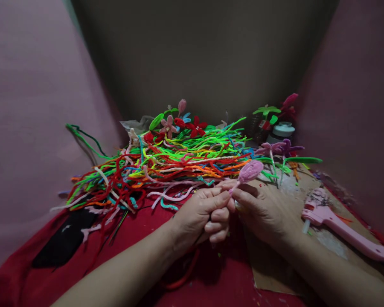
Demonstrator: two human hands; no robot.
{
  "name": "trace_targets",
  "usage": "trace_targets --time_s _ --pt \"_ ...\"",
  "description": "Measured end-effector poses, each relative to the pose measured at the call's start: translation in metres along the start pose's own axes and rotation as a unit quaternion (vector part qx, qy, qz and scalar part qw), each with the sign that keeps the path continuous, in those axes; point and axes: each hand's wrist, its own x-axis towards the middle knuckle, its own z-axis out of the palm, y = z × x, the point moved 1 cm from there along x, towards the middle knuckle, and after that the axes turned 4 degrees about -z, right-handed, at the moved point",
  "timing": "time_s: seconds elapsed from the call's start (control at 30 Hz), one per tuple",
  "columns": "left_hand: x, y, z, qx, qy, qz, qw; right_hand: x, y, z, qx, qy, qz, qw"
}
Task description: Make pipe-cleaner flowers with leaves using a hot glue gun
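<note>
Both my hands meet in front of the pile, pinching the lower end of a pink pipe-cleaner flower bud (251, 172). My left hand (208, 213) is closed, with its thumb and forefinger at the base of the bud and the other fingers curled. My right hand (259, 209) is closed too, its thumb and fingertips at the same spot from the other side. The bud's rounded loops point up and to the right. Most of what lies inside the fingers is hidden. Just behind lies a heap of coloured pipe cleaners (185, 160).
A pink glue gun (339, 224) lies on a cardboard sheet (272, 273) at the right. Finished pipe-cleaner flowers (196, 127) stand behind the heap. At the back right is a lidded jar (282, 130). A black flat object (65, 238) rests on the red cloth (115, 256).
</note>
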Motion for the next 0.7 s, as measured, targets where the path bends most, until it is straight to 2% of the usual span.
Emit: trace_targets --time_s 0.1,0.13,0.2,0.23,0.27,0.33,0.37,0.4,0.43,0.47,0.53,0.7 --pt "0.002 0.001 -0.001 -0.013 -0.050 -0.023 0.998 -0.001 -0.001 0.001 -0.012 -0.005 -0.009 1.000" --pt "0.002 0.001 -0.001 0.019 -0.041 -0.022 0.999 -0.001 -0.001 0.001 -0.018 0.000 -0.008 1.000" --pt "0.003 0.002 -0.001 0.152 0.036 0.015 0.988 -0.001 0.000 -0.001 -0.040 0.027 -0.015 0.999" --pt "0.003 0.002 -0.002 0.243 0.092 0.057 0.964 -0.001 0.000 -0.002 -0.054 0.044 -0.024 0.997" --pt "0.002 0.001 -0.002 0.339 0.151 0.107 0.922 0.000 -0.001 -0.003 -0.063 0.055 -0.034 0.996" --pt "0.000 -0.001 -0.003 0.498 0.229 0.211 0.809 0.000 -0.003 -0.002 -0.078 0.061 -0.045 0.994" --pt "-0.001 -0.003 -0.004 0.549 0.239 0.242 0.763 0.000 -0.004 -0.001 -0.089 0.058 -0.042 0.993" --pt "-0.002 -0.005 -0.005 0.581 0.236 0.258 0.735 0.000 -0.006 0.001 -0.102 0.055 -0.038 0.993" --pt "-0.002 -0.006 -0.005 0.595 0.227 0.262 0.725 0.000 -0.008 0.002 -0.117 0.056 -0.036 0.991" --pt "-0.002 -0.006 -0.005 0.595 0.219 0.262 0.728 0.000 -0.009 0.004 -0.132 0.061 -0.037 0.989" --pt "-0.002 -0.002 -0.003 0.566 0.215 0.252 0.755 0.000 -0.011 0.005 -0.143 0.070 -0.039 0.986" --pt "-0.001 0.009 0.004 0.423 0.217 0.178 0.862 0.000 -0.009 0.001 -0.122 -0.001 -0.020 0.992"
